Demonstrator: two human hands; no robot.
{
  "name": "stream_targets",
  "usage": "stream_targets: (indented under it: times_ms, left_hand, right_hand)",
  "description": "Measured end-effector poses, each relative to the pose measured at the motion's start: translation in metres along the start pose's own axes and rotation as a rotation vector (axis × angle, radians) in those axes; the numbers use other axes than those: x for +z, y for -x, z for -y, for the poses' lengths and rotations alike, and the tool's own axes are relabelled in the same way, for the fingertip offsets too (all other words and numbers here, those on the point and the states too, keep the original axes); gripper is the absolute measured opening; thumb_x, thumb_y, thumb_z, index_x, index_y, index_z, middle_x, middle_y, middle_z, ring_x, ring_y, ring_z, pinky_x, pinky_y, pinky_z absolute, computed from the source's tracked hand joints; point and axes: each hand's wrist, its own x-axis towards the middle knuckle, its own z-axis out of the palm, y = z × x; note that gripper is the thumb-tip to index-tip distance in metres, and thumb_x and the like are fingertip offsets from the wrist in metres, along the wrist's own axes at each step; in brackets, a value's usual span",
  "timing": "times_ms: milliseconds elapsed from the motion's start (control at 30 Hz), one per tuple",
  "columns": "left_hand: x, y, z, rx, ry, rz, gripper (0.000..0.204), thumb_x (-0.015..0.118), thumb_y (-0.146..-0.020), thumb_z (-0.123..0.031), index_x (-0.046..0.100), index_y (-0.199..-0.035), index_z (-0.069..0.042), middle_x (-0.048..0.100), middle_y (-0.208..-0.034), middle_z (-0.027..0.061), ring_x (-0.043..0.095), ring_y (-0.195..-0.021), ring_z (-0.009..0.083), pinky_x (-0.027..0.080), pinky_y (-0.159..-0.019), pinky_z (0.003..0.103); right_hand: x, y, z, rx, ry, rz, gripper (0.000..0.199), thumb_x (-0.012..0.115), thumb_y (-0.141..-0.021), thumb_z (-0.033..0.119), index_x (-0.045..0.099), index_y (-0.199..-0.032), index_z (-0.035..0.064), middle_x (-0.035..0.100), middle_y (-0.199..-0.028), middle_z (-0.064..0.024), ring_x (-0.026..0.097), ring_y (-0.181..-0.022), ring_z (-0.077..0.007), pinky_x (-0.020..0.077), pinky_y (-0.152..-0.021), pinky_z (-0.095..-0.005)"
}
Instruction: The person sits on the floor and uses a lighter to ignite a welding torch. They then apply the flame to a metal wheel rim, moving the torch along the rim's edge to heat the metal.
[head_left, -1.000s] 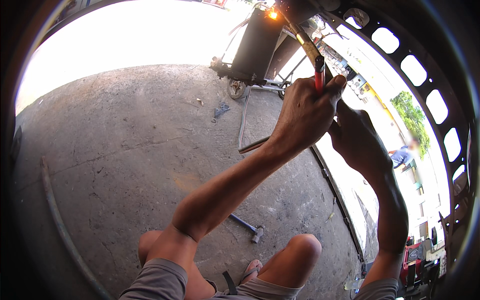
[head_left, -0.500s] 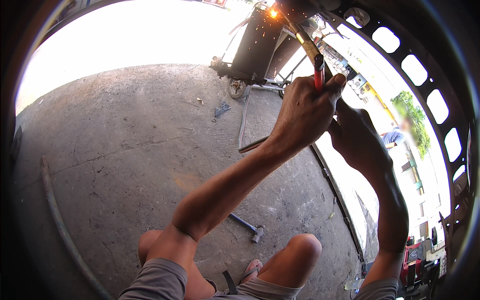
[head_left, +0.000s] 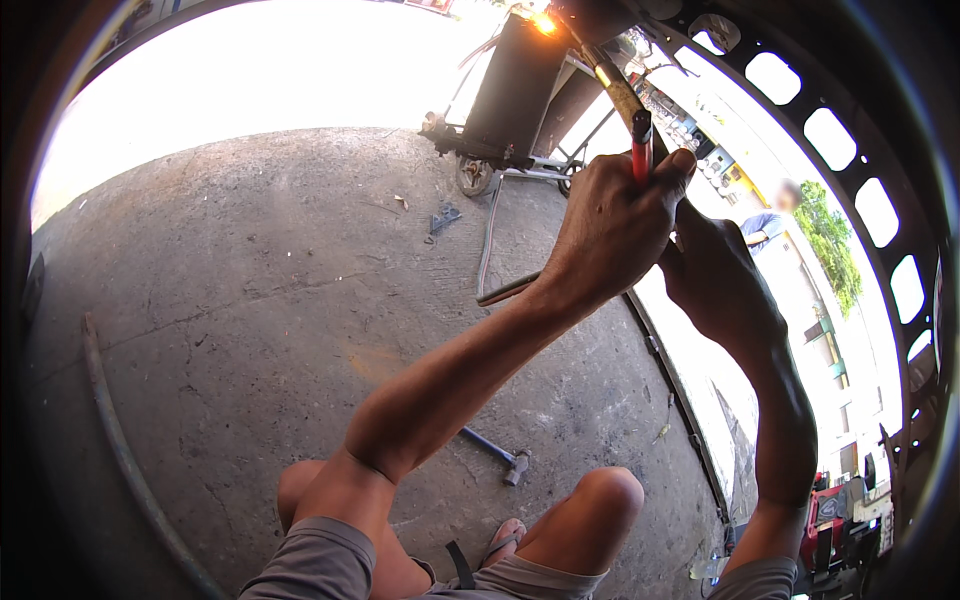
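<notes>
Gripping red-handled tool [head_left: 640,140]: left hand [head_left: 610,235]; right hand [head_left: 715,280] grip unclear; concrete floor [head_left: 250,300].

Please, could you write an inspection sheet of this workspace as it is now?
Surface: stained, cracked concrete floor.
Job's things: red-handled torch, glowing tip at top.
Clutter: hammer by the knees; bent rod at left.
Grippers: left hand grips the torch; right hand behind it, grip hidden.
Cables: hose across the floor.
Surroundings: wheeled cart; perforated metal frame; a person outside.
</notes>
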Motion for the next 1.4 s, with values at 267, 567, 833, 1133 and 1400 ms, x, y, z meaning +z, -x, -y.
stream_targets:
  times_ms: [267,567,833,1133,1400]
  left_hand:
    - [0.0008,-0.0013,0.0013,0.007,-0.013,0.004,0.059,0.061,-0.110,-0.039,0.059,-0.069,0.004,0.055,-0.056,0.0126,0.052,-0.053,0.0184,0.040,-0.055,0.044]
    - [0.0031,-0.0010,0.0027,0.010,0.031,-0.006,0.060,0.062,-0.110,-0.039,0.061,-0.069,0.005,0.054,-0.054,0.0120,0.052,-0.052,0.0185,0.040,-0.054,0.045]
    - [-0.0024,-0.0027,0.0023,-0.034,-0.013,0.066,0.055,0.057,-0.111,-0.041,0.083,-0.086,0.000,0.067,-0.064,0.0049,0.058,-0.058,0.0103,0.047,-0.060,0.033]
    - [0.0032,-0.0018,0.0043,0.019,0.026,-0.006,0.057,0.061,-0.109,-0.038,0.060,-0.070,0.004,0.054,-0.055,0.0111,0.051,-0.053,0.0179,0.040,-0.054,0.043]
    - [0.0026,-0.0018,0.0057,-0.015,0.038,0.021,0.055,0.061,-0.109,-0.037,0.061,-0.072,0.004,0.056,-0.056,0.0120,0.052,-0.053,0.0187,0.041,-0.055,0.044]
  right_hand:
    - [0.0030,0.0039,-0.0030,-0.001,-0.006,-0.030,0.032,0.062,-0.108,0.021,0.060,-0.135,0.0029,0.068,-0.074,-0.0222,0.071,-0.066,-0.0386,0.0528,-0.068,-0.0501]
    - [-0.0017,0.0049,0.0013,0.014,-0.020,-0.005,0.031,0.061,-0.109,0.024,0.062,-0.131,0.0024,0.068,-0.077,-0.0237,0.071,-0.068,-0.0380,0.0523,-0.068,-0.0497]
    - [0.0017,0.0006,-0.0004,0.040,0.022,-0.005,0.026,0.065,-0.108,0.021,0.064,-0.133,0.0117,0.072,-0.076,-0.0189,0.072,-0.064,-0.0339,0.0536,-0.064,-0.0499]
    - [0.0019,0.0011,-0.0034,0.017,0.025,-0.028,0.027,0.066,-0.108,0.017,0.066,-0.135,0.0156,0.072,-0.072,-0.0155,0.071,-0.060,-0.0281,0.0535,-0.061,-0.0468]
    - [0.0017,0.0015,-0.0034,0.012,0.058,-0.030,0.028,0.067,-0.107,0.015,0.066,-0.135,0.0139,0.073,-0.073,-0.0155,0.072,-0.061,-0.0296,0.0542,-0.061,-0.0471]
